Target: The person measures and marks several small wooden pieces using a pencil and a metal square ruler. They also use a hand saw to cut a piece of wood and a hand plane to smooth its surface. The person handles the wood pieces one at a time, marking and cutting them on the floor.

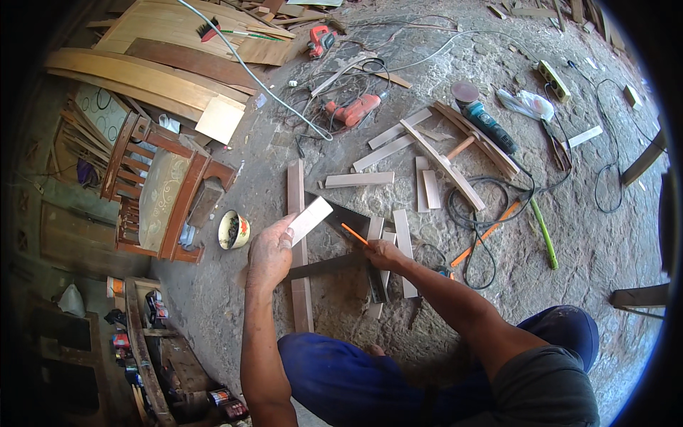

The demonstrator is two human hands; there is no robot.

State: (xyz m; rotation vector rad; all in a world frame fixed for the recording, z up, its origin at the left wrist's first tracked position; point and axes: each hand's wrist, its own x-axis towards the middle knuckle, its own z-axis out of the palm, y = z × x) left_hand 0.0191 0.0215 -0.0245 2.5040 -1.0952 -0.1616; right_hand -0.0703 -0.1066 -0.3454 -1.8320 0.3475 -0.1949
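Observation:
My left hand (269, 257) is closed on a short pale wood block (310, 222), its thumb along the top. In my right hand (384, 254) is a thin orange pencil (353, 233), pointing toward the block but apart from it. Beneath the block lies a long wooden batten (296, 192) on the floor. Behind the block shows a dark toothed saw blade (347, 218), partly covered. A dark flat metal strip (324, 267) crosses the batten below my hands; where it ends is hidden. Several pale wood strips (404, 249) lie beside my right hand.
A red power drill (353, 110) and a teal angle grinder (487, 127) lie farther out among cables. A hammer (462, 146) rests among strips. A floral bowl (233, 230) and a carved wooden chair (167, 192) are at left. A green rod (544, 235) lies at right.

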